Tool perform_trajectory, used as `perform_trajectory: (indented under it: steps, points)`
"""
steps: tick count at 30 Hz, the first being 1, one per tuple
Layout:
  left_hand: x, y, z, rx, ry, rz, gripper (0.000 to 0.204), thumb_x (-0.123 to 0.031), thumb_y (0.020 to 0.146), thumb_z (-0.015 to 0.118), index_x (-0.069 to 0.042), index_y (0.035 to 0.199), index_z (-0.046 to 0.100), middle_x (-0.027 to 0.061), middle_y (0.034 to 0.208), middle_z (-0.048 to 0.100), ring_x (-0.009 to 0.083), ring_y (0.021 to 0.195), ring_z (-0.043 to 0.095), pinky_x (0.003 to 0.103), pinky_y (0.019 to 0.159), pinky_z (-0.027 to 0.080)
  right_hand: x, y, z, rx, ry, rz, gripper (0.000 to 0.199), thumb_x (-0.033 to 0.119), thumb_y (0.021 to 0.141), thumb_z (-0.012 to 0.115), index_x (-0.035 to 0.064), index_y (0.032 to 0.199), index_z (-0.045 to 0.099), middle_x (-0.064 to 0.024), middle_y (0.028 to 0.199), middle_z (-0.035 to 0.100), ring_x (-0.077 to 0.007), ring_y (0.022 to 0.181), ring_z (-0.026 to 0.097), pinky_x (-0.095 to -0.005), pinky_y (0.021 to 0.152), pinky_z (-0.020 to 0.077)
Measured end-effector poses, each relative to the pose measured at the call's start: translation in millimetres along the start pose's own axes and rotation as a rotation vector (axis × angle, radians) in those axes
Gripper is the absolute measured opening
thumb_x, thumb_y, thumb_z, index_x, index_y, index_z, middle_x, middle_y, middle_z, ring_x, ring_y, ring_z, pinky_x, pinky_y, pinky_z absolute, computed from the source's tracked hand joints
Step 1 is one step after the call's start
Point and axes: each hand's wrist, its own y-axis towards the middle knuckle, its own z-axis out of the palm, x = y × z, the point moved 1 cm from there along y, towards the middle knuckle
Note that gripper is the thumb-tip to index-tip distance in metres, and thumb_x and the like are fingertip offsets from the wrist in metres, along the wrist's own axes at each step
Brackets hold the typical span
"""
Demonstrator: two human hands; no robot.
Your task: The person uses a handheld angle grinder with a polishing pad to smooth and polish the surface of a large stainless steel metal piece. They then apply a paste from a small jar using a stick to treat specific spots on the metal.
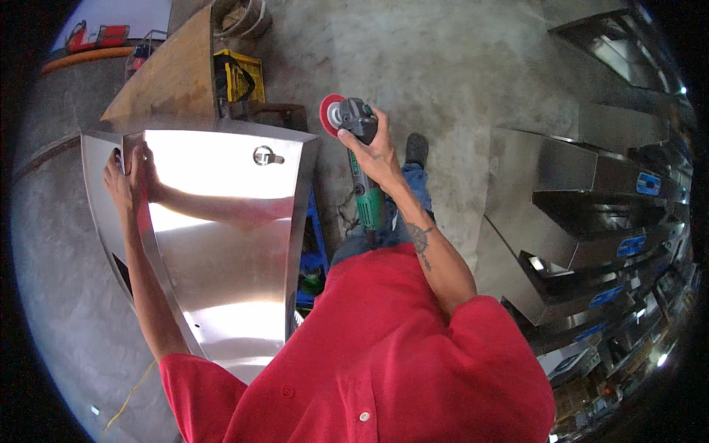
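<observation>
Above a grey concrete floor (pixel 436 59), I have the right hand (pixel 380 153) grasping a green angle grinder (pixel 368 203) at upper centre, red disc (pixel 326 117) best kept clear of the left hand (pixel 124 176), grip unclear, touching the steel box (pixel 236 255) at left.

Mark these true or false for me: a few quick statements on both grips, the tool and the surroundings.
1. The right grip holds an angle grinder. True.
2. The left grip is on the grinder too. False: it touches the sheet-metal piece near its far left corner.
3. The red disc lies flat in the middle of the shiny panel. False: it is held up off the panel's far right corner.
4. A yellow crate sits beyond the sheet-metal piece. True.
5. The person's shirt is blue. False: it is red.
6. Several metal units stand at the right. True.
</observation>
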Motion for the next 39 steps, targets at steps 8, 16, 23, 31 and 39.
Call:
perform_trajectory:
  steps: [8, 16, 23, 31, 39]
  points:
    - [-16.0, -11.5, -13.9, 0.0, 0.006, -0.02, 0.089, -0.068, 0.102, 0.061, 0.002, 0.156, 0.051, 0.0292, 0.146, 0.056, 0.0438, 0.137, 0.052, 0.053, 0.118, 0.039, 7.0, 24.0, -12.1, 0.205, -0.039, 0.027, 0.09, 0.05, 0.093, 0.084, 0.0084, 0.157, 0.035, -0.0277, 0.131, 0.07, -0.0422, 0.122, 0.071, -0.0497, 0.103, 0.0548]
    - [-14.1, -13.7, -17.0, 0.036, 0.001, -0.034, 0.09, -0.069, 0.103, 0.06, 0.002, 0.157, 0.05, 0.0292, 0.151, 0.053, 0.0442, 0.142, 0.049, 0.054, 0.121, 0.037, 13.5, 31.8, -12.1, 0.298, -0.015, 0.066, 0.086, 0.045, 0.095, 0.082, 0.0095, 0.157, 0.033, -0.0269, 0.125, 0.072, -0.0441, 0.118, 0.073, -0.0513, 0.101, 0.0554]
    - [-5.9, -15.4, -13.1, 0.037, 0.01, -0.047, 0.092, -0.072, 0.101, 0.06, 0.001, 0.158, 0.049, 0.028, 0.153, 0.052, 0.0433, 0.144, 0.048, 0.056, 0.122, 0.036, 14.6, 36.0, -12.5, 0.349, -0.06, 0.109, 0.089, 0.049, 0.095, 0.082, 0.0054, 0.158, 0.036, -0.026, 0.134, 0.068, -0.0388, 0.124, 0.07, -0.0476, 0.104, 0.0544]
    - [-13.3, -14.6, -16.9, 0.031, 0.021, -0.046, 0.092, -0.071, 0.101, 0.061, 0.0, 0.157, 0.05, 0.0269, 0.151, 0.053, 0.0424, 0.143, 0.048, 0.055, 0.121, 0.036, 15.7, 35.8, -12.5, 0.365, -0.056, 0.086, 0.093, 0.052, 0.094, 0.082, 0.0057, 0.159, 0.034, -0.028, 0.135, 0.068, -0.0412, 0.125, 0.069, -0.0488, 0.105, 0.0541]
    - [-12.5, -14.0, -17.2, 0.026, 0.024, -0.017, 0.091, -0.071, 0.101, 0.062, -0.001, 0.157, 0.051, 0.026, 0.15, 0.055, 0.0414, 0.142, 0.049, 0.053, 0.121, 0.037, 29.1, 23.7, -13.7, 0.327, -0.091, 0.081, 0.092, 0.051, 0.095, 0.081, 0.0067, 0.159, 0.034, -0.0301, 0.135, 0.067, -0.0425, 0.124, 0.07, -0.0498, 0.104, 0.0546]
